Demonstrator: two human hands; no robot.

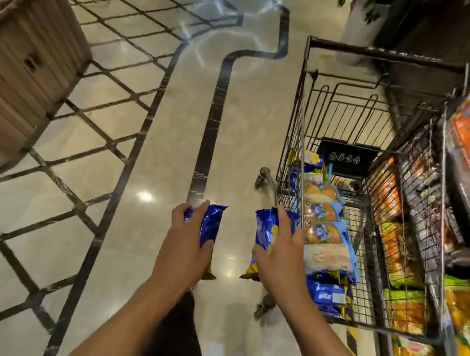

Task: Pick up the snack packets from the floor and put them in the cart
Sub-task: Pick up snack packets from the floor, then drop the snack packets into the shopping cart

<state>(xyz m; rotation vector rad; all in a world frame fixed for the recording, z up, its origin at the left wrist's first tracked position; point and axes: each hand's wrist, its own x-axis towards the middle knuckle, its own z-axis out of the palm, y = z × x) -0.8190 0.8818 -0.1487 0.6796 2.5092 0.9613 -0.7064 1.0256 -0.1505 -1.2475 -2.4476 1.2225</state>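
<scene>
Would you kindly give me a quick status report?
Left hand and right hand: each grip on a blue packet. Cart to the right, packets already inside. Nothing in the way.

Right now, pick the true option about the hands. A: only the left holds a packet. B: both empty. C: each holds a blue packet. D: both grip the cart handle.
C: the left hand grips one blue packet and the right hand grips another blue packet, both held beside the cart, not yet in it.

Bare forearms; black clothing (178, 339)
</scene>
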